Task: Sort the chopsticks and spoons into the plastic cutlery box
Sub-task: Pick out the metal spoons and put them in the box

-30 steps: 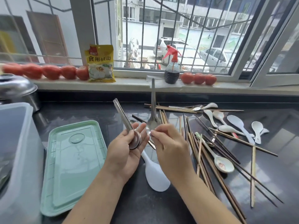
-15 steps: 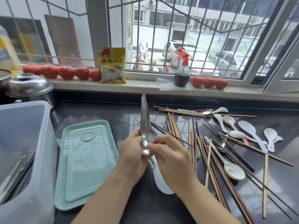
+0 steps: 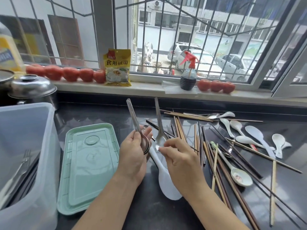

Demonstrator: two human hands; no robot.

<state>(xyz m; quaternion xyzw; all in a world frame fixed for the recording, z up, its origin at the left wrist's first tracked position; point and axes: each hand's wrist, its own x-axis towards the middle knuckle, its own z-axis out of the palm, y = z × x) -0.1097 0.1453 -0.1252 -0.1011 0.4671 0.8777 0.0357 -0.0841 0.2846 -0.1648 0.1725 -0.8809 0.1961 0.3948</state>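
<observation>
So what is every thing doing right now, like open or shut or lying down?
left hand: grips stacked metal spoons
right hand: pinches single metal spoon, handle up
plastic cutlery box: open, cutlery inside
green lid: off, flat on counter
chopsticks: scattered

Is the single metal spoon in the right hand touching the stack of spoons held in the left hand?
Apart. The head view shows dark counter between the single spoon in the right hand and the stack of spoons in the left hand.

The plastic cutlery box (image 3: 41,146) is cut off by the left edge, its contents blurred.
</observation>
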